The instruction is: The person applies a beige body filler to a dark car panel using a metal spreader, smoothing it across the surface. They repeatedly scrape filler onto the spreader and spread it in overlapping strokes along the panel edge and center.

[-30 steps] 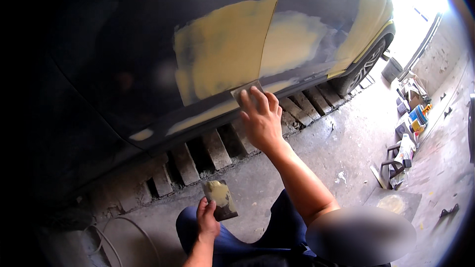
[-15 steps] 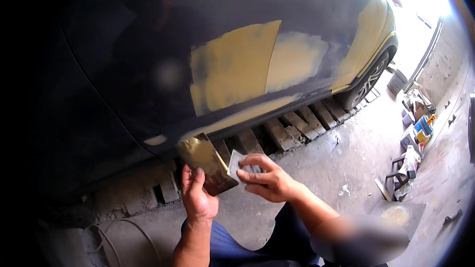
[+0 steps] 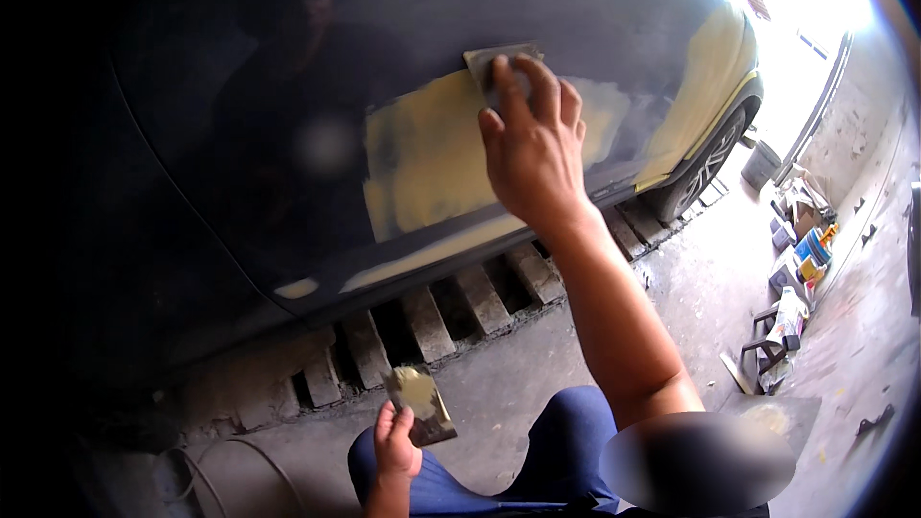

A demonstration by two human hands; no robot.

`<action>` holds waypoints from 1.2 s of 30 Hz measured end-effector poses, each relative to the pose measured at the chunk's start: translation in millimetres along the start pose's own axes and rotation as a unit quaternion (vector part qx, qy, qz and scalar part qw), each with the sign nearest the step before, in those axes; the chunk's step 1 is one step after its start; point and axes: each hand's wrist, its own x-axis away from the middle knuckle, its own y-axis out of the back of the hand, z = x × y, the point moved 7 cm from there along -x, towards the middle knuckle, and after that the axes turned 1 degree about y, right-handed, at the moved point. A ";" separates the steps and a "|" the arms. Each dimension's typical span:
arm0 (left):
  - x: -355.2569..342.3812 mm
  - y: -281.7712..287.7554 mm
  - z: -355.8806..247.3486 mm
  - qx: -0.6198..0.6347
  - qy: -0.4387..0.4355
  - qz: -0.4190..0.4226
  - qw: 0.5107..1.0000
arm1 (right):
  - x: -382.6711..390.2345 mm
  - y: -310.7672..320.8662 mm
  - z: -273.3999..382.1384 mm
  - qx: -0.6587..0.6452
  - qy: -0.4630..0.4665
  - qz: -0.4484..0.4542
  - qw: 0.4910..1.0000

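My right hand (image 3: 535, 153) is stretched out to the dark car body (image 3: 259, 192) and presses a thin flat putty spreader (image 3: 477, 61) against it. The spreader lies at the top edge of a yellow filler patch (image 3: 422, 158), its middle covered by my fingers. A paler patch (image 3: 600, 115) continues to the right of my wrist. Low and near my knees, my left hand (image 3: 395, 451) grips a small dark putty board (image 3: 435, 425) by its left edge. A lump of yellow putty (image 3: 414, 386) sits on the board's upper part.
Beneath the car runs a slatted floor grating (image 3: 422, 321) with dark gaps. The wheel (image 3: 708, 168) stands at the right. Along the right wall are a grey bucket (image 3: 761, 163), cans (image 3: 814, 247) and a small dark stool (image 3: 767, 341). A hose (image 3: 259, 456) curls at lower left.
My right hand has moved up and away from the board, bringing the spreader onto the car panel. My left hand has dropped lower and nearer to me with the putty board.
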 end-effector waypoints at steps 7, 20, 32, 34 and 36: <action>7.8 32.9 35.2 -0.010 0.043 -0.058 0.997 | 71.6 -45.8 17.9 -0.024 -0.023 0.092 0.995; 2.1 40.2 28.6 -0.018 0.014 -0.073 0.997 | 156.2 -73.7 18.2 -0.008 -0.030 0.149 0.988; 6.8 49.1 36.4 -0.009 0.016 -0.088 0.996 | 15.8 3.1 1.7 -0.002 -0.040 -0.002 0.999; 6.3 50.3 35.3 -0.007 0.018 -0.088 0.996 | 5.8 1.3 17.2 -0.007 -0.044 0.007 0.999; 6.3 55.0 36.5 -0.007 0.016 -0.095 0.995 | 8.2 -10.9 33.7 -0.004 -0.037 0.029 0.999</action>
